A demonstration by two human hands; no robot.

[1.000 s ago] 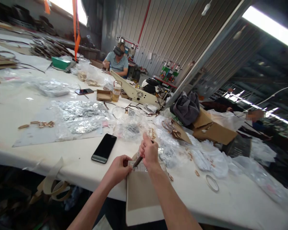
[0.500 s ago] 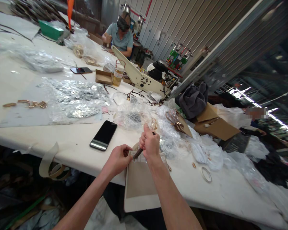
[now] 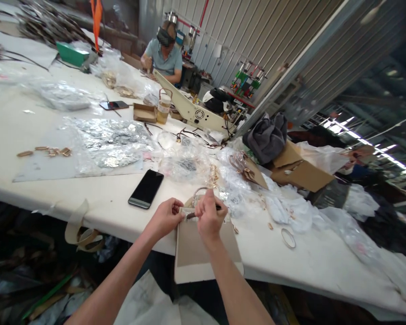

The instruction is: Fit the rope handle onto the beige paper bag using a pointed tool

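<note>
A flat beige panel with a pale border point(image 3: 191, 248) lies over the table's front edge, its lower part sticking out towards me. My left hand point(image 3: 165, 217) pinches the panel's upper left corner between thumb and fingers. Wrapped in my right hand point(image 3: 210, 215) is a slim dark hand tool point(image 3: 191, 215), whose exact kind I cannot make out. Its tip points left and meets the panel's top edge close to my left fingertips. Behind the panel a curved pale band point(image 3: 199, 188) shows in part. My fingers hide the spot under the tip.
A black phone point(image 3: 146, 188) lies left of my hands. Plastic bags with silvery metal pieces point(image 3: 115, 140) and small gold-coloured fittings point(image 3: 214, 175) spread beyond. A roll of tape point(image 3: 288, 238) sits at right. Across the table a person point(image 3: 164, 56) works beside a cream-coloured machine point(image 3: 196, 113).
The tool in my right hand has tipped from steep to nearly flat, and that hand has turned over it. My left hand keeps its pinch at the corner. The view has shifted slightly.
</note>
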